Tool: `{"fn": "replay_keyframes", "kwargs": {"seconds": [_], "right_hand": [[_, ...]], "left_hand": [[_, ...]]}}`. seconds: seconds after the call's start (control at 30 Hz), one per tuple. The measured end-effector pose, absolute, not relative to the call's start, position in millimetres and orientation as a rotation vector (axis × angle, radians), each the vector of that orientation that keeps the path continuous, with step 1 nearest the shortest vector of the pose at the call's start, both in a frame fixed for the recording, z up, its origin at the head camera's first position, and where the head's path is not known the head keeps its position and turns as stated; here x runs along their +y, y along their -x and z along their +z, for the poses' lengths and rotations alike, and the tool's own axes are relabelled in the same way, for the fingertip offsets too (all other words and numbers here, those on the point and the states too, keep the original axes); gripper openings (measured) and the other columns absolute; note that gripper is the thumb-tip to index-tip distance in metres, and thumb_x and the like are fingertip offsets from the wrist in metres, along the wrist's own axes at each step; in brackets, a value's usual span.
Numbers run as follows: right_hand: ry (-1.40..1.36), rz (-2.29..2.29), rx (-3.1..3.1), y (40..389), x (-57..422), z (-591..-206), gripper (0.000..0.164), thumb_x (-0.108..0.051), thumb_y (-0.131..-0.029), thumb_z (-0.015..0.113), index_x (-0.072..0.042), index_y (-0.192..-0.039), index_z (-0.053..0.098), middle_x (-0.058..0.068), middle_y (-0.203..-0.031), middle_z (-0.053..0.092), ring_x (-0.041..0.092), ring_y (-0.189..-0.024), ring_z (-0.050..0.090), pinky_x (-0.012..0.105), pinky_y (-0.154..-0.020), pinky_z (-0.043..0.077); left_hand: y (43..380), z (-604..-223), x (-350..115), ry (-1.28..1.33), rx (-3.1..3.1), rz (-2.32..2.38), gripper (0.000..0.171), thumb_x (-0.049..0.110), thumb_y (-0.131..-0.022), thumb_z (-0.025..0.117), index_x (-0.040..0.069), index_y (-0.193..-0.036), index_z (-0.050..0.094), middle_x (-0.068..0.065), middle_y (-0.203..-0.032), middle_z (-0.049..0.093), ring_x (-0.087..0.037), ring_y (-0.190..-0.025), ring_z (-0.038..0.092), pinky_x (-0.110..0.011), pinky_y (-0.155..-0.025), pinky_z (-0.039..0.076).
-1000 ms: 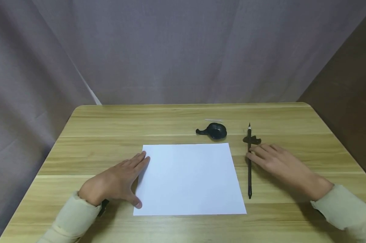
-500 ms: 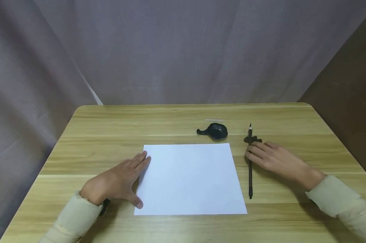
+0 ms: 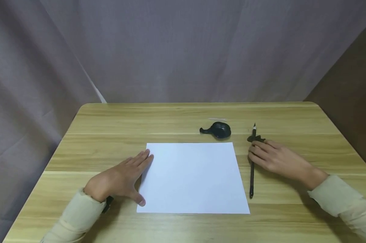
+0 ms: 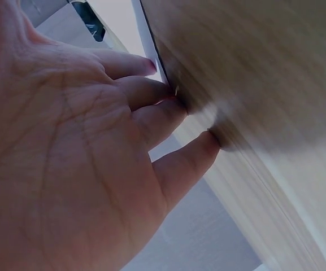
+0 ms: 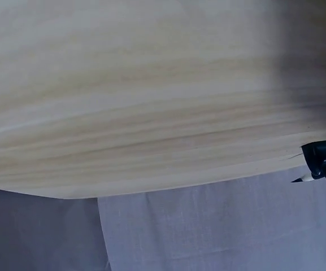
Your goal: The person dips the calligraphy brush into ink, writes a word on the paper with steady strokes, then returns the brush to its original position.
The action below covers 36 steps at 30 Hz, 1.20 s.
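Wooden desk (image 3: 110,135): slim black brush (image 3: 252,180), white-collared, pointing 12 o'clock, clamped by your right fingers (image 3: 259,152); left fingers (image 3: 146,163) apart on paper (image 3: 192,179).

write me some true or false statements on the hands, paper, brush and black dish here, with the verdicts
1. The left hand touches the white paper. True.
2. The right hand has its fingers over the brush. True.
3. The brush's tip points toward the person. False: it points away, toward the curtain.
4. The black dish lies on the table, beyond the paper's far edge. True.
5. The black dish is to the right of the brush. False: it is to the left.
6. The white paper is covered in writing. False: its visible surface is blank.
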State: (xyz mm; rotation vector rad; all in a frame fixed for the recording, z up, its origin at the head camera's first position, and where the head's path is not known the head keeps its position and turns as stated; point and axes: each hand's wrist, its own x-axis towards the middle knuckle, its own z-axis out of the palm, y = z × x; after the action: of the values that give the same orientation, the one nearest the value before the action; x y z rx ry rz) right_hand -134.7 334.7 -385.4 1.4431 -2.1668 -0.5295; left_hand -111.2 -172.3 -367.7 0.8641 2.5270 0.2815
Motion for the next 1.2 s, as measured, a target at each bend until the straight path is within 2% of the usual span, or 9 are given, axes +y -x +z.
{"fn": "replay_keyframes", "kwargs": {"seconds": [0.2, 0.47, 0.53, 0.67, 0.77, 0.87, 1.03, 1.2], "right_hand": [[-1.413, -0.48, -2.152, 131.3, 335.5, -381.9, 0.053, 0.009, -0.105, 0.009, 0.003, -0.121, 0.059, 0.023, -0.118, 0.065, 0.038, -0.107, 0.065, 0.05, -0.087, 0.053], [-1.361, -0.224, -2.087, 123.0, 321.6, -366.4, 0.04, 0.008, -0.104, 0.024, 0.011, -0.123, 0.059, 0.028, -0.121, 0.063, 0.041, -0.106, 0.064, 0.052, -0.09, 0.05], [-1.344, -0.15, -2.075, 120.5, 314.5, -360.5, 0.038, 0.008, -0.103, 0.026, 0.012, -0.121, 0.06, 0.028, -0.121, 0.063, 0.041, -0.105, 0.064, 0.05, -0.095, 0.047], [-1.312, 0.05, -2.023, 117.2, 297.7, -348.4, 0.033, 0.006, -0.103, 0.033, 0.012, -0.115, 0.064, 0.027, -0.116, 0.066, 0.04, -0.098, 0.066, 0.047, -0.091, 0.048], [-1.291, 0.18, -1.983, 115.1, 286.5, -341.0, 0.03, 0.004, -0.103, 0.038, 0.013, -0.111, 0.066, 0.025, -0.111, 0.068, 0.038, -0.093, 0.067, 0.045, -0.084, 0.05], [-1.241, 0.259, -1.965, 113.6, 276.5, -335.7, 0.03, -0.001, -0.105, 0.041, 0.013, -0.11, 0.067, 0.024, -0.109, 0.069, 0.037, -0.091, 0.068, 0.043, -0.085, 0.051], [-1.135, 0.407, -1.94, 115.4, 260.5, -331.7, 0.029, -0.011, -0.104, 0.049, 0.01, -0.108, 0.069, 0.02, -0.105, 0.072, 0.034, -0.087, 0.069, 0.033, -0.09, 0.051], [-1.033, 0.614, -1.964, 121.2, 249.1, -333.2, 0.032, -0.02, -0.102, 0.055, 0.008, -0.106, 0.071, 0.017, -0.101, 0.073, 0.03, -0.083, 0.068, 0.018, -0.092, 0.049]], "left_hand": [[111.3, -367.2, -172.3, -0.858, 2.518, 0.275, 0.139, 0.06, -0.059, 0.088, 0.001, -0.159, 0.01, -0.02, -0.165, 0.002, -0.035, -0.153, 0.004, -0.055, -0.121, 0.013], [111.3, -364.4, -173.2, -0.851, 2.504, 0.303, 0.14, 0.061, -0.06, 0.087, 0.001, -0.159, 0.009, -0.02, -0.165, 0.001, -0.036, -0.153, 0.004, -0.057, -0.12, 0.014], [111.4, -364.6, -173.6, -0.858, 2.508, 0.29, 0.14, 0.061, -0.06, 0.087, 0.001, -0.159, 0.009, -0.02, -0.165, 0.002, -0.036, -0.152, 0.004, -0.057, -0.12, 0.014], [111.5, -364.6, -173.7, -0.872, 2.517, 0.271, 0.14, 0.062, -0.06, 0.087, 0.0, -0.158, 0.01, -0.021, -0.165, 0.003, -0.036, -0.152, 0.004, -0.057, -0.12, 0.015], [111.8, -364.3, -173.7, -0.875, 2.517, 0.26, 0.14, 0.062, -0.06, 0.086, 0.0, -0.158, 0.009, -0.021, -0.165, 0.002, -0.036, -0.152, 0.004, -0.057, -0.12, 0.015], [111.9, -363.6, -173.7, -0.868, 2.514, 0.259, 0.139, 0.062, -0.06, 0.087, 0.0, -0.159, 0.009, -0.021, -0.165, 0.002, -0.036, -0.152, 0.004, -0.057, -0.12, 0.015], [111.6, -363.2, -173.3, -0.863, 2.517, 0.252, 0.139, 0.062, -0.06, 0.087, 0.001, -0.159, 0.009, -0.021, -0.165, 0.002, -0.036, -0.152, 0.004, -0.056, -0.12, 0.015], [110.9, -362.7, -173.4, -0.859, 2.516, 0.246, 0.14, 0.063, -0.06, 0.086, 0.001, -0.159, 0.009, -0.02, -0.165, 0.001, -0.035, -0.153, 0.004, -0.056, -0.12, 0.014]]}}
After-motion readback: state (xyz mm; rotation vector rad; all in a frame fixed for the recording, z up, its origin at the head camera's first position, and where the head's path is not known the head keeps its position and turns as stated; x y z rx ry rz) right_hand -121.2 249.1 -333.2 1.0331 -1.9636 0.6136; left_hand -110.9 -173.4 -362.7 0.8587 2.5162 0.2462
